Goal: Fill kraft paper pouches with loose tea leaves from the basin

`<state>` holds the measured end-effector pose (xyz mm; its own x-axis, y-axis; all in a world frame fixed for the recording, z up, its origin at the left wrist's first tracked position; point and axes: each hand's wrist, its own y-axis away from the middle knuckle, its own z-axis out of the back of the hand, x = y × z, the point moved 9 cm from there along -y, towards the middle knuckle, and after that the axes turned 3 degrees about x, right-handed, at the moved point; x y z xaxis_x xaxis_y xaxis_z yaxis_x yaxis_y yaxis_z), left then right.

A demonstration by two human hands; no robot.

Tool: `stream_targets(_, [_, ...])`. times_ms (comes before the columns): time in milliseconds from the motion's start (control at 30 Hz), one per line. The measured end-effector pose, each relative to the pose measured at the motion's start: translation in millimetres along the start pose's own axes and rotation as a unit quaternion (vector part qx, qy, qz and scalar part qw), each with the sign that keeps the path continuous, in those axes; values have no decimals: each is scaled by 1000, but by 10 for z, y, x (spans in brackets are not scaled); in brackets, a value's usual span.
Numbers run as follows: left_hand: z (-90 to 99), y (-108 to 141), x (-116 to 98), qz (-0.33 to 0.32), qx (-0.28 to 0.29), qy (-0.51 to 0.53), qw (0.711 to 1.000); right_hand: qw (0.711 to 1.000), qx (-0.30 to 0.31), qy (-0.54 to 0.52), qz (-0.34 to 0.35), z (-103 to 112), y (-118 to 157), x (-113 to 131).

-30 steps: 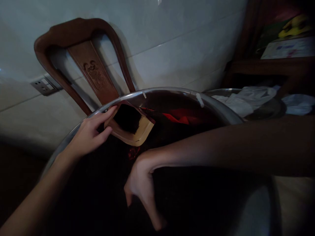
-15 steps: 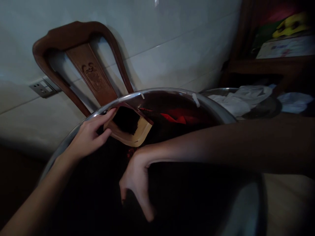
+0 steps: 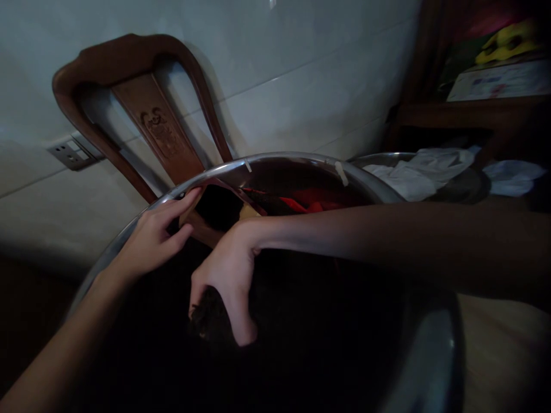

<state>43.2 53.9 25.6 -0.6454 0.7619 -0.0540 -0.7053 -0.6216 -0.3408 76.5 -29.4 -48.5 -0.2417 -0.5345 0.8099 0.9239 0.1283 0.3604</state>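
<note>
My left hand [image 3: 155, 235] pinches the near-left edge of a brown paper pouch [image 3: 201, 228]. Its mouth gapes and its inside is dark. The pouch leans inside a large round metal tub [image 3: 293, 156], close to the far rim. My right hand [image 3: 230, 267] reaches down into the tub in front of the pouch, hiding part of it. Between its curled fingers and thumb is a clump of dark, loose, leaf-like stuff [image 3: 210, 315]. Deep shadow hides most of the tub's contents. Something red [image 3: 301, 203] lies inside against the far wall.
A carved wooden chair [image 3: 159, 126] stands behind the tub against the tiled wall. On the wall at left is a socket [image 3: 71, 154]. White plastic bags [image 3: 430, 169] lie to the right, below a wooden shelf [image 3: 465, 112] bearing a box [image 3: 499, 81].
My right hand has risen slightly and moved left toward the pouch, its fingers now curled around a dark clump. My left hand still holds the pouch in nearly the same place.
</note>
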Motion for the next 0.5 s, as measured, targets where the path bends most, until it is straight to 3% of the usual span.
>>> stream_targets(133, [-8,-13,-27,-17,5,3,1000,995,-93,20,-34,263,211,43])
stream_targets(300, [-15,-16,-42,-25,4,5,1000,971,-179,123,-102,537,496,24])
stream_targets(433, [-5,-14,-31,-13,-4,6,1000,941,-236,174,-171,738,664,-94])
stream_targets(500, [-7,-17,-39,-11,-2,4,1000,912,-286,210,-205,852,709,-164])
